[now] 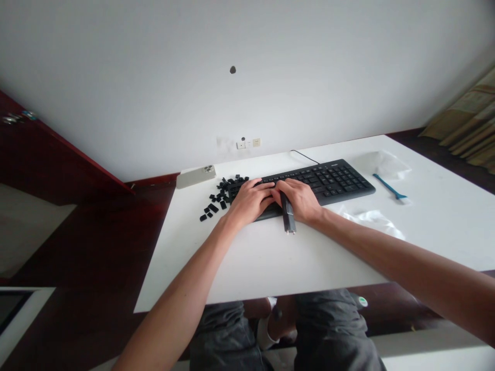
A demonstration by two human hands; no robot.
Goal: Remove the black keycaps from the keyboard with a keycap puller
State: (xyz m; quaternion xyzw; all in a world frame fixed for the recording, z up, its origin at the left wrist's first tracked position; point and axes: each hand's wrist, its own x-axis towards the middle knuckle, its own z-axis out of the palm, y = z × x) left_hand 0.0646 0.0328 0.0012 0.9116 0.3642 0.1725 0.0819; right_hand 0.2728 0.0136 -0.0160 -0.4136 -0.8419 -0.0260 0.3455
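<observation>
A black keyboard [328,178] lies on the white table, angled slightly, with its left part under my hands. My left hand [252,201] rests on that left part, palm down, fingers stretched out and apart. Held in my right hand [299,198] is a black keycap puller [287,214], its near end showing small metal tips and pointing toward me. The far end of the puller is hidden by my fingers, over the keys. Many loose black keycaps [212,207] are scattered to the left of the keyboard, close to my left hand.
A phone [196,176] lies at the table's back left. To the right are a blue brush [389,186], a clear plastic bag [386,164] and a crumpled white plastic piece [377,221] beside my right forearm. A cable [305,156] runs behind the keyboard toward the wall.
</observation>
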